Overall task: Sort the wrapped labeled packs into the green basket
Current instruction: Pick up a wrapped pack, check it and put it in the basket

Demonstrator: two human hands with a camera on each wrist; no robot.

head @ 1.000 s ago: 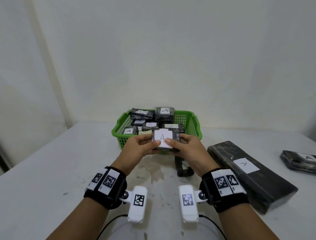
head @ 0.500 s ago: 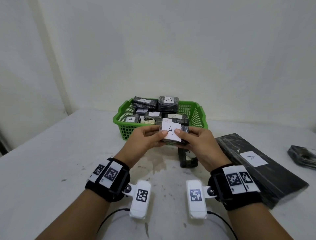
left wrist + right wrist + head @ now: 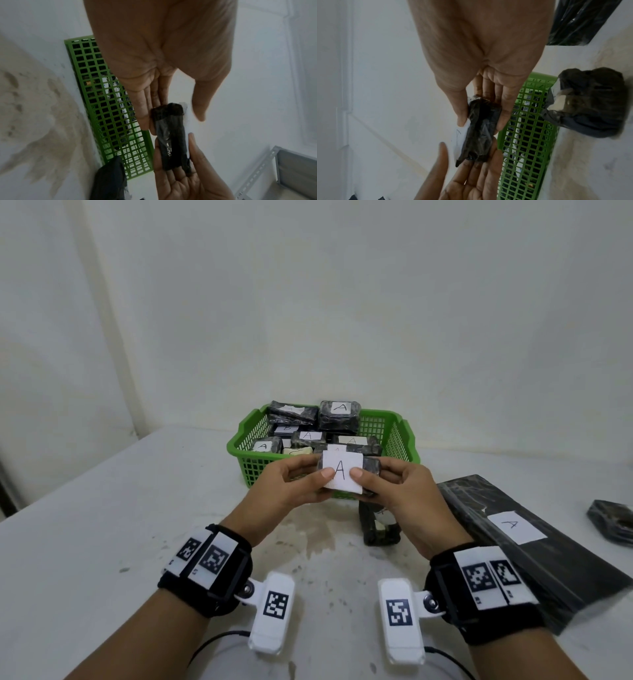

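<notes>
A small black wrapped pack (image 3: 369, 469) with a white label marked A is held up just in front of the green basket (image 3: 399, 436). My left hand (image 3: 297, 482) pinches its left end and my right hand (image 3: 394, 486) pinches its right end, both thumbs on the label. Both wrist views show the pack (image 3: 171, 135) (image 3: 479, 132) clamped between thumb and fingers, with the basket mesh (image 3: 109, 105) (image 3: 527, 135) behind. The basket holds several wrapped packs with labels, most marked A.
A long black wrapped pack (image 3: 534, 542) labeled A lies on the white table at the right. A small dark pack (image 3: 611, 525) sits at the far right edge. Another dark wrapped item (image 3: 378, 529) lies under my right hand, near the basket.
The pack has tilted so its A label faces me more fully. My view has shifted, so the basket and the hands sit a little further right.
</notes>
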